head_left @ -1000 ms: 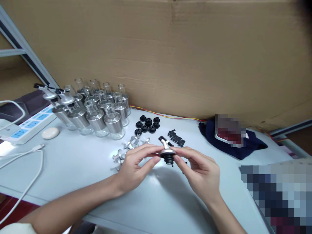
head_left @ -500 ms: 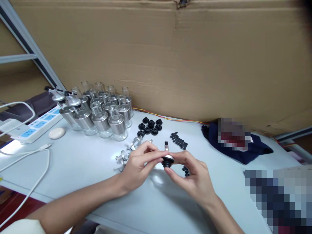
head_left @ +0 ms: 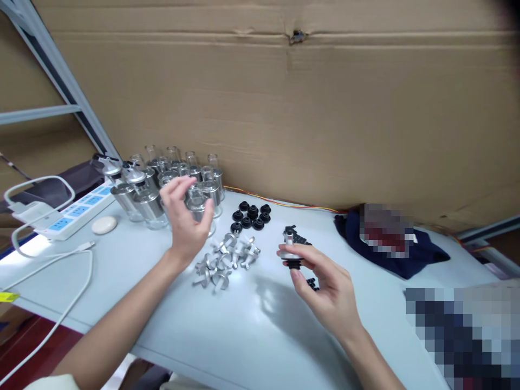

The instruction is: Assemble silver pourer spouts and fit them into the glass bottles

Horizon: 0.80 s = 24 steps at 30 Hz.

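Held upright between the thumb and fingers of my right hand (head_left: pixel 327 284) is a bottle pourer (head_left: pixel 290 254), with a silvery metal top and a black ribbed stopper below. My left hand (head_left: pixel 184 225) is raised and empty, fingers curved and apart, in front of the glass bottles (head_left: pixel 148 206) with metal sleeves. It hides part of the front bottles; whether it touches one I cannot tell. Loose metal pourer tops (head_left: pixel 224 261) lie in a pile between my hands. Behind them sit several black ribbed stoppers (head_left: pixel 252 212).
Small black strips (head_left: pixel 300 237) and tiny black caps (head_left: pixel 312 283) lie by my right hand. Two left bottles carry pourers (head_left: pixel 134 174). A power strip (head_left: pixel 81 211), white cable (head_left: pixel 90 271) and white oval object (head_left: pixel 104 225) are left. Dark blue cloth (head_left: pixel 349 233) lies right.
My left hand has let go of the pourer and moved left and up to the bottles, its fingers now apart. My right hand keeps the pourer, slightly further right. The view has tilted up a little.
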### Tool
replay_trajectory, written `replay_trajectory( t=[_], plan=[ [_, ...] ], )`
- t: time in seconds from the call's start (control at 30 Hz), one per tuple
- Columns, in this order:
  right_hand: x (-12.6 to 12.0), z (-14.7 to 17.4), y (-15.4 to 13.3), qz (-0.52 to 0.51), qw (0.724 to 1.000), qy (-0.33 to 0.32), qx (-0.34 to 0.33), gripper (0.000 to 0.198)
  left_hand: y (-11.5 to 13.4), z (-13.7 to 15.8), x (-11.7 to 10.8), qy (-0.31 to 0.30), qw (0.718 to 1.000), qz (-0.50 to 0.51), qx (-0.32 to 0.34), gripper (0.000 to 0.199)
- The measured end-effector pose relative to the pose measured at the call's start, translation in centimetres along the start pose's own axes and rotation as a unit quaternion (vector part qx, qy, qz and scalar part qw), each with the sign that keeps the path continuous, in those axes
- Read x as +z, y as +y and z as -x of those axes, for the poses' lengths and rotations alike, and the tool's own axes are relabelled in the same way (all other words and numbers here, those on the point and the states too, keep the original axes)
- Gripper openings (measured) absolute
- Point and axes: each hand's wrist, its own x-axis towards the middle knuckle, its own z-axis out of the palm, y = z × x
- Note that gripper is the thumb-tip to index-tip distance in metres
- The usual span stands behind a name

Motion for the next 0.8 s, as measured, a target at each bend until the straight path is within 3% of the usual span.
replay_trajectory(
  t=[0.1,0.17,0.27,0.33,0.43,0.57,0.7,0.8],
  plan=[
    [0.1,0.2,0.4,-0.034,0.999,0.032,0.017,0.029,-2.1,-0.2,0.3,-0.027,0.996,0.01,-0.087,0.052],
    [0.2,0.3,0.7,-0.061,0.996,0.062,0.029,0.028,-2.8,0.1,0.5,-0.066,0.989,0.025,-0.133,0.039],
    [0.1,0.2,0.8,-0.08,0.989,0.117,0.043,0.028,-3.0,0.3,0.7,-0.086,0.986,0.034,-0.142,0.019],
    [0.1,0.1,0.8,-0.079,0.983,0.157,0.051,0.029,-2.5,0.0,0.5,-0.069,0.989,0.046,-0.121,0.016],
    [0.0,-0.1,0.9,-0.08,0.974,0.206,0.048,0.031,-0.5,-1.2,-0.2,-0.027,0.994,0.083,-0.058,0.016],
    [-0.1,-0.1,1.3,-0.058,0.972,0.222,0.042,0.033,4.5,-2.5,-1.3,0.003,0.988,0.155,0.016,0.018],
    [-0.1,0.0,1.6,-0.037,0.974,0.217,0.053,0.032,9.1,-1.2,-1.3,-0.141,0.945,0.293,-0.022,0.016],
    [0.1,0.0,1.5,-0.041,0.975,0.217,0.013,0.036,10.6,1.1,-0.6,-0.224,0.905,0.355,-0.075,0.015]
  ],
)
